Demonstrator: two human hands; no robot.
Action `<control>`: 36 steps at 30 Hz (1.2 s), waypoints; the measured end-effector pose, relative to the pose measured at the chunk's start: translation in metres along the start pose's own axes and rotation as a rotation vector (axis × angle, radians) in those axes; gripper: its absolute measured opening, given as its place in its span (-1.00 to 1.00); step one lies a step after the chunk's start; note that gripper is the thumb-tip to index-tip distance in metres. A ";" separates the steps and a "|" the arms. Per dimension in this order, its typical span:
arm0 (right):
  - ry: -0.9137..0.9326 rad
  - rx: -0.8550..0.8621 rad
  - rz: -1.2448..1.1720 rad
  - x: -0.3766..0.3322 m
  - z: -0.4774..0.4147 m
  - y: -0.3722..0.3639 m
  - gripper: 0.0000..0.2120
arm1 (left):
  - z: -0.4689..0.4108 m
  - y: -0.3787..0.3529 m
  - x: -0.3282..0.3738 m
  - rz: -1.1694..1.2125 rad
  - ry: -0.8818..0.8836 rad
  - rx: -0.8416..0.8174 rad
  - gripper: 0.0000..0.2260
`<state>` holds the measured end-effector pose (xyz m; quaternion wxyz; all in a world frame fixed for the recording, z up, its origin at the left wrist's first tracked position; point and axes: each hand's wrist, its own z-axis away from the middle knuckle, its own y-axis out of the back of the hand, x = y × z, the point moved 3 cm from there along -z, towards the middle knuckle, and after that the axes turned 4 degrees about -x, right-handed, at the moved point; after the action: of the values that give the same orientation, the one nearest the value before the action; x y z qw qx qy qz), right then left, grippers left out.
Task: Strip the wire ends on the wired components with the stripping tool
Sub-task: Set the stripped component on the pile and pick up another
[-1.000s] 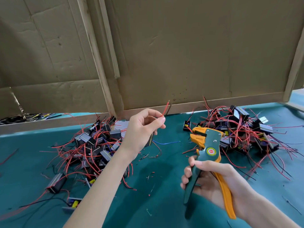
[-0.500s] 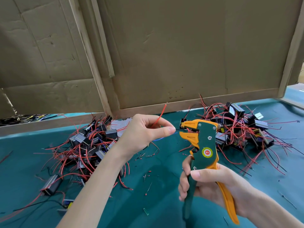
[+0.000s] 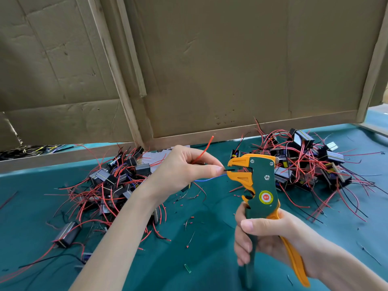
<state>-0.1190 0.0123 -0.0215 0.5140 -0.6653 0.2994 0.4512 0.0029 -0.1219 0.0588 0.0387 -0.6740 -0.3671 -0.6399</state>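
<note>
My right hand point(image 3: 270, 238) grips the handles of the green and orange stripping tool point(image 3: 260, 185), held upright over the table. My left hand point(image 3: 184, 166) pinches a black wire point(image 3: 230, 170) between thumb and forefinger, and the wire's end lies in the tool's orange jaws. A red wire point(image 3: 204, 149) from the same hand curls up behind the fingers. The component these wires belong to is mostly hidden under my left hand.
A pile of black components with red and black wires point(image 3: 109, 185) lies at the left, another pile point(image 3: 310, 164) at the right. Cut insulation bits point(image 3: 189, 219) dot the green table point(image 3: 199, 259). A cardboard wall point(image 3: 210, 70) stands behind.
The tool rose and moved left toward my left hand. My left hand turned the black wire toward the jaws, and its end now sits between them.
</note>
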 end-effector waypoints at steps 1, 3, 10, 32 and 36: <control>-0.014 0.018 0.004 0.001 0.001 -0.001 -0.79 | 0.000 0.001 0.000 -0.008 0.005 -0.006 -0.93; -0.042 0.072 0.001 0.003 0.003 -0.004 -0.76 | 0.001 0.002 -0.001 -0.016 0.005 -0.022 -0.92; -0.086 0.381 -0.069 0.013 0.001 -0.005 -0.45 | -0.004 -0.008 -0.016 0.098 0.078 -0.014 -0.77; 0.123 0.019 0.013 0.004 -0.002 0.009 -0.75 | 0.007 -0.002 0.018 -0.237 -0.128 -0.058 -0.85; 0.124 0.014 0.025 0.004 -0.003 0.010 -0.75 | 0.009 -0.003 0.019 -0.244 -0.117 -0.104 -0.80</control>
<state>-0.1252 0.0070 -0.0291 0.4934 -0.6847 0.3418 0.4135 0.0069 -0.1066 0.0730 -0.0959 -0.6616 -0.4146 -0.6174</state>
